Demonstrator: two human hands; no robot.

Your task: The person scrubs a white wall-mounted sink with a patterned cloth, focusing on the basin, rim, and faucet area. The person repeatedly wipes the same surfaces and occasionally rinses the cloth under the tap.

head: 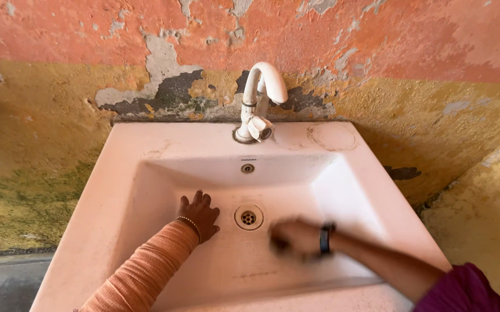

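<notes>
I judge I'm mid-scrub: my left hand [199, 215] presses spread on the washbasin [146, 190] floor at nine o'clock of the drain [248, 217], my blurred right hand [296, 238], grip unclear, at four o'clock, needing firm strokes.

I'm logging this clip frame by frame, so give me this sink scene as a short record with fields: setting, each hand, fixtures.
setting: white square sink against a peeling orange and yellow wall
left hand: left hand flat on the basin floor, fingers spread, left of the drain; orange ribbed sleeve, bead bracelet
right hand: right hand blurred, low in the basin right of the drain; dark wristband; whether it holds anything cannot be told
fixtures: white tap at the back rim; overflow hole below it
water: none visibly running
</notes>
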